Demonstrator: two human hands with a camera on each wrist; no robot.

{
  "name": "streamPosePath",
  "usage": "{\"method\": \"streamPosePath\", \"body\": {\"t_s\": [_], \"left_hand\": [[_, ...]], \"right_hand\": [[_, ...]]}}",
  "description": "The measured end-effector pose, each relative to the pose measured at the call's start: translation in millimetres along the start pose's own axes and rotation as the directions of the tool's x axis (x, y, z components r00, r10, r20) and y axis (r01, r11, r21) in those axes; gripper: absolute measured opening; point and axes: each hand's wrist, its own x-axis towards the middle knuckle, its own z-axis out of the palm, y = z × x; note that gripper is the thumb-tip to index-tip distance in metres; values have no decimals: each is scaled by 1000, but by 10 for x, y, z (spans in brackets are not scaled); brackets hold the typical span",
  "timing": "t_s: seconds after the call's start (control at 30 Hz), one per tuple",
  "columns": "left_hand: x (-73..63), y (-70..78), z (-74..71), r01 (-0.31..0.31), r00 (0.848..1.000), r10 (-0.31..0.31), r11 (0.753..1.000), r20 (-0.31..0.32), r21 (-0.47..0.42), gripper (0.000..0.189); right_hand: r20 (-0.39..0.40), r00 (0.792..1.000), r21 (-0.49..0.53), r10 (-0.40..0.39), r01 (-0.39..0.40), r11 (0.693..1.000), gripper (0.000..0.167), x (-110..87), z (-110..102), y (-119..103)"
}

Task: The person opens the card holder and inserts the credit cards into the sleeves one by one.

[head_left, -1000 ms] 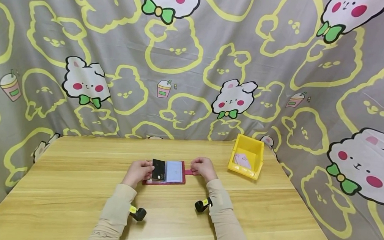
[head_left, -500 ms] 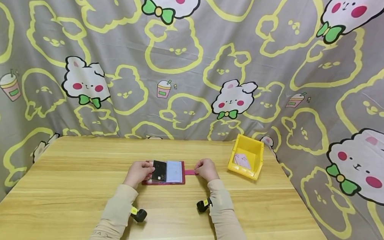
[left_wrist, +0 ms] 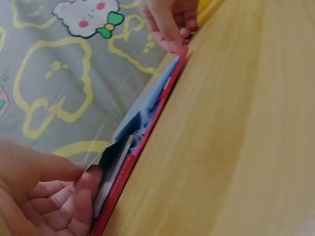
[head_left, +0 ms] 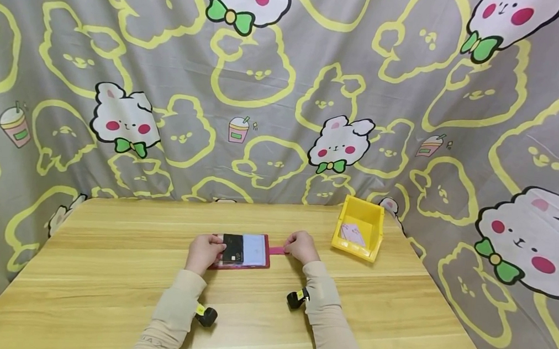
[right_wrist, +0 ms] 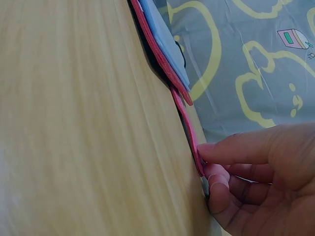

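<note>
A red card holder (head_left: 266, 255) lies spread on the table with its clear and pale blue sleeves showing. My left hand (head_left: 204, 253) pinches the left edge of a black VIP card (head_left: 233, 248) between thumb and fingers. In the left wrist view the black card (left_wrist: 109, 153) tilts over the sleeves, its far end meeting the pale blue sleeve (left_wrist: 147, 101). On the other side, my right hand (head_left: 301, 247) pinches the end of the holder's pink strap (head_left: 277, 250). The strap (right_wrist: 184, 118) runs straight out from the holder's edge in the right wrist view.
A yellow bin (head_left: 375, 244) stands at the back right of the wooden table (head_left: 101, 270), with pink cards (head_left: 352, 233) inside. Behind the table hangs a grey patterned curtain (head_left: 268, 190). Each wrist carries a small black camera (head_left: 207, 317).
The black card has come down flatter over the holder and shifted slightly right with my left hand. My right hand has slid a little right, exposing more of the strap.
</note>
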Motion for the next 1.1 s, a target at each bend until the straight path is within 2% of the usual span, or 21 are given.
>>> {"method": "streamPosePath", "body": {"t_s": [0.13, 0.4, 0.6, 0.77, 0.97, 1.1], "left_hand": [[-29, 35, 19, -22, 999, 24, 998, -27, 53, 14], [-56, 66, 65, -29, 1000, 30, 997, -7, 76, 12], [-47, 59, 87, -41, 999, 41, 995, 6, 87, 14], [-49, 72, 78, -34, 999, 34, 999, 2, 38, 14], [-70, 115, 79, -11, 999, 11, 1000, 30, -21, 12], [-102, 156, 108, -36, 997, 37, 999, 64, -17, 14]], "right_hand": [[-5, 1000, -17, 5, -5, 1000, 7, -7, -5, -10], [-28, 1000, -9, 0, 0, 1000, 8, -19, -29, 25], [31, 999, 69, -6, 4, 998, 7, -10, -66, 87], [91, 996, 154, -15, 1, 988, 4, -10, -100, 118], [99, 994, 150, -40, 25, 988, 5, -17, -103, 143], [98, 994, 156, -37, 21, 988, 5, -26, -102, 153]]}}
